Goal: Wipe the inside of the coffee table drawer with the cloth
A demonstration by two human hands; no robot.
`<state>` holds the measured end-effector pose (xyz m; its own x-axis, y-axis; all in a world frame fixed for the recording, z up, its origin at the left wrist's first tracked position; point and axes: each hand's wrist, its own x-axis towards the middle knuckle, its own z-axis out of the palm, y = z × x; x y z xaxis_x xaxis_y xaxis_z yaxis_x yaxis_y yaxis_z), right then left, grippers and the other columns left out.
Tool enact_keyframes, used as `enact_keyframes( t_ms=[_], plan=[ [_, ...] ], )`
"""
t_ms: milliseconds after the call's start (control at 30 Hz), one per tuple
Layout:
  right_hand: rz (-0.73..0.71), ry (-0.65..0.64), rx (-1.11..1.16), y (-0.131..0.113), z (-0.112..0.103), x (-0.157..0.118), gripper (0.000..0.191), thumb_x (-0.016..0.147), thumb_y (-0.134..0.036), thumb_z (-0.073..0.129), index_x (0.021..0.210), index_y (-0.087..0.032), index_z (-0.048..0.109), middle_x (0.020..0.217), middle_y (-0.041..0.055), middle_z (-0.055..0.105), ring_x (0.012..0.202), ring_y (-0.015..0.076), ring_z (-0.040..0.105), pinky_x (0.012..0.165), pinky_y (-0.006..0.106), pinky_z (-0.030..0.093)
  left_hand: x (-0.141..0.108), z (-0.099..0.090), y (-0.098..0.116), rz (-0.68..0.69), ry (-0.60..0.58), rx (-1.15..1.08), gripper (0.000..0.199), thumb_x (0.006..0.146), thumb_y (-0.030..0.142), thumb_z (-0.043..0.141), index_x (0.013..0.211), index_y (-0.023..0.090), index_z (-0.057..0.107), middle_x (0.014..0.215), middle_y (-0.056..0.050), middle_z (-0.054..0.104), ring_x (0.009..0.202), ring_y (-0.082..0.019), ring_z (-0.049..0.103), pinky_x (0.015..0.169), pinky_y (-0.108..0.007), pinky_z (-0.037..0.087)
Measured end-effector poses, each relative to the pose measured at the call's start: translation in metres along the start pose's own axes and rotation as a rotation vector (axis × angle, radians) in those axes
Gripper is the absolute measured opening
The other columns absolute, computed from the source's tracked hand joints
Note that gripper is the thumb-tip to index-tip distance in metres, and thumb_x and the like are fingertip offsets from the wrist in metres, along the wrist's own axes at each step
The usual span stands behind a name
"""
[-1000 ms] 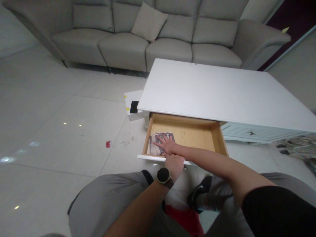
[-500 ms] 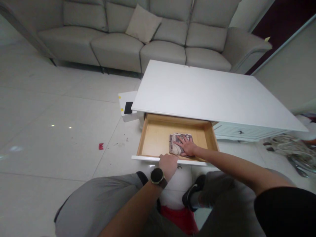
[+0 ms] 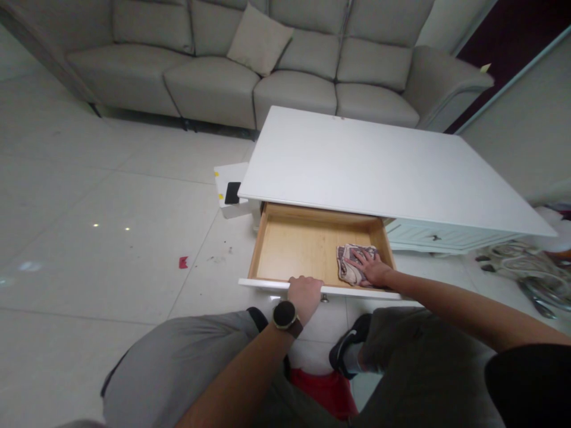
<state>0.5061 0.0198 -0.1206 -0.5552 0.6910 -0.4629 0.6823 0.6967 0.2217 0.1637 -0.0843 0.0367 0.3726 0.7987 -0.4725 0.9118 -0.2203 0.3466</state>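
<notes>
A wooden drawer point(image 3: 294, 249) with a white front stands pulled out from under the white table top. My left hand point(image 3: 306, 299), with a watch on its wrist, has its fingers hooked over the top edge of the drawer front, left of the knob point(image 3: 325, 298). Inside, near the drawer's right front corner, lies a folded patterned cloth point(image 3: 345, 261). My right hand point(image 3: 372, 268) rests flat on this cloth with its fingers spread.
The white table point(image 3: 379, 160) extends behind the drawer, with a grey sofa point(image 3: 214, 86) beyond. A white box point(image 3: 234, 211) bearing a black object is left of the table. Cables point(image 3: 517, 264) lie at the right. Something red point(image 3: 323, 392) is below, between my legs.
My right hand has slid to the right along the drawer bottom, and the cloth has moved with it. My left hand has stayed on the drawer front.
</notes>
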Motion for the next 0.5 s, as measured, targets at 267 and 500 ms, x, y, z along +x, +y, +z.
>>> enact_keyframes(
  t_ms=[267,500],
  plan=[
    [-0.026,0.032,-0.006,0.008,0.006,0.006,0.104,0.075,-0.058,0.074,0.163,-0.038,0.021,0.171,0.0175,0.011,0.146,0.0539,0.025,0.100,0.076,0.033,0.000,0.000,0.000,-0.004,-0.004,-0.002,0.035,0.100,0.017,0.041,0.117,0.023,0.071,0.117,-0.010,0.075,0.112,-0.029,0.067,0.094,-0.046,0.051],
    [-0.001,0.045,-0.012,0.026,0.004,0.024,0.099,0.077,-0.061,0.071,0.162,-0.039,0.026,0.170,0.0174,0.017,0.146,0.0522,0.027,0.101,0.075,0.033,0.000,0.000,-0.001,0.001,-0.001,-0.002,0.036,0.100,0.016,0.040,0.116,0.022,0.071,0.117,-0.010,0.075,0.112,-0.030,0.067,0.094,-0.047,0.051]
  ],
)
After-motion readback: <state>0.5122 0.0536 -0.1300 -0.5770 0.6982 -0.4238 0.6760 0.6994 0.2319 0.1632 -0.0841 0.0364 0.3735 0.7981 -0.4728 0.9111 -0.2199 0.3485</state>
